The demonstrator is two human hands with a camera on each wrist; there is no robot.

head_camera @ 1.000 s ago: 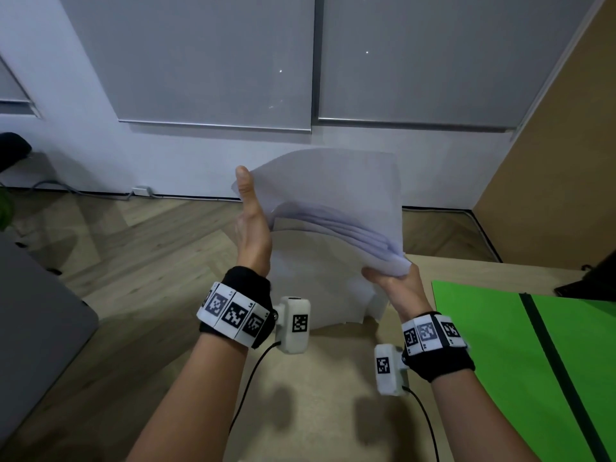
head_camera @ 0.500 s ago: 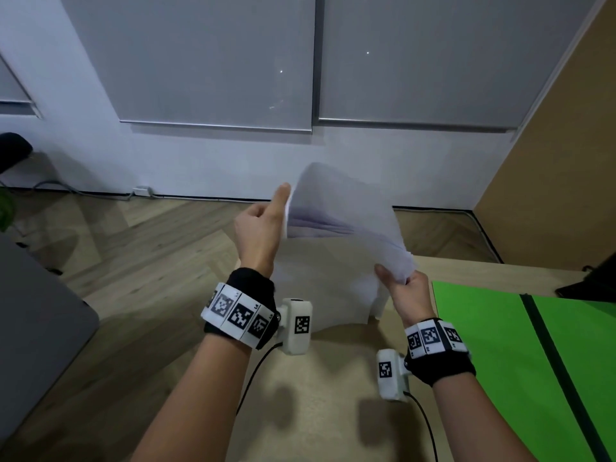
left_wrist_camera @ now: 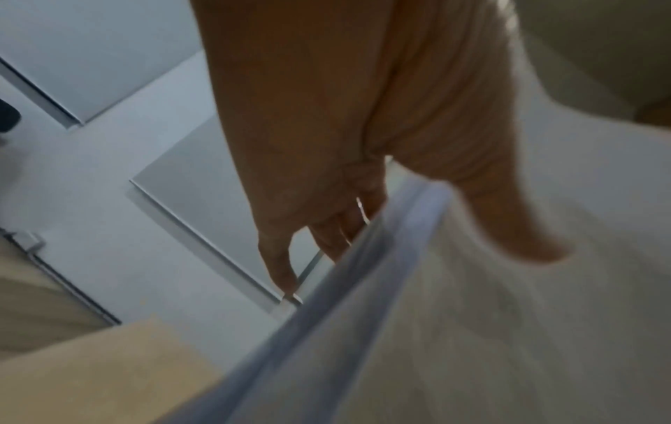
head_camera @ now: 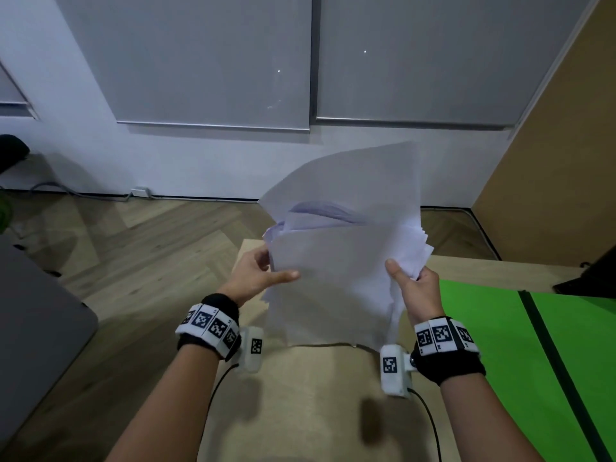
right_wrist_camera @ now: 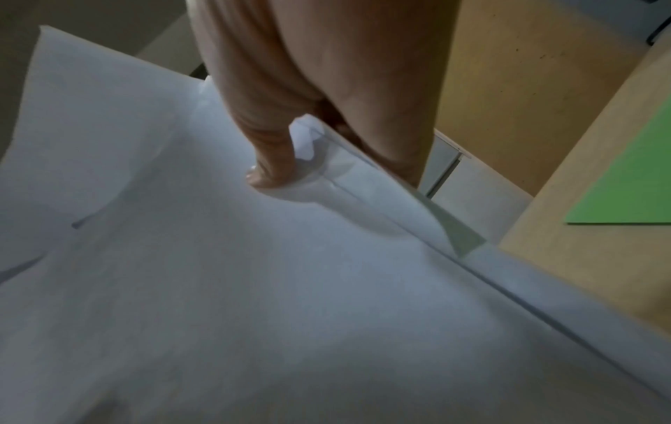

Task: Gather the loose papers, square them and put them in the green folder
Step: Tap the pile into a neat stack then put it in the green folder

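Since the earlier frame, left hand (head_camera: 256,273) has dropped from the stack's top corner to its left edge. Green folder (head_camera: 510,358) lies open, flat, right on the table (head_camera: 300,411). Thin white papers (head_camera: 336,261), fanned and curling, stand upright above the table, pinched at both side edges; right hand (head_camera: 415,288) pinches the right edge.

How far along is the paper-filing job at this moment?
Gathering looks done: both the left hand and right hand hold the papers upright on the table. Squaring is under way; edges are uneven. The open green folder holds no papers yet.
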